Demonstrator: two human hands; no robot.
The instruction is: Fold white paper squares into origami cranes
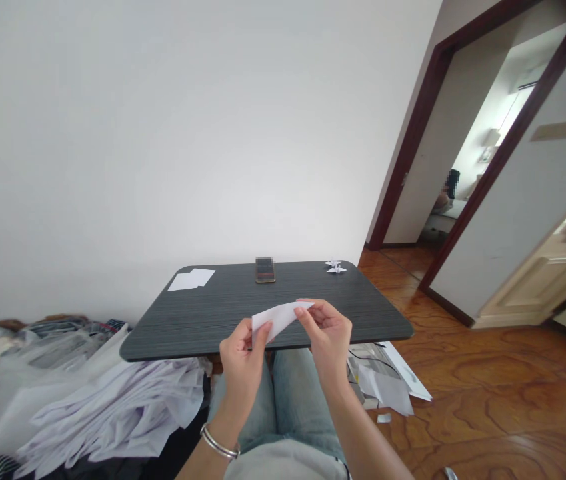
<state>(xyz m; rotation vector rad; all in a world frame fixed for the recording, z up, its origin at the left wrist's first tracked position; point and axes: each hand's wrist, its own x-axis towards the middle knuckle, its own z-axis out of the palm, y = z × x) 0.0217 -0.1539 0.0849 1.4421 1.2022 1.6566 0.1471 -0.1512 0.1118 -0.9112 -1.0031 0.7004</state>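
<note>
A folded piece of white paper (279, 318) is held up between both hands, above the near edge of the dark table (233, 303). My left hand (243, 357) pinches its left end, thumb in front and fingers behind. The paper's pointed right end sits between the thumb and fingers of my right hand (327, 331). Part of the paper's lower edge is hidden behind my left thumb. At the table's far right corner lie two small white folded-paper cranes (335, 269). White paper sheets (191, 279) rest at the far left.
A phone (265, 269) stands near the table's back edge, against the white wall (243, 133). Heaped clothes and plastic wrapping (117, 407) lie left of the table. Papers (387, 387) and a cable are on the floor at right. Beyond is a doorway, with a partly visible person (447, 190).
</note>
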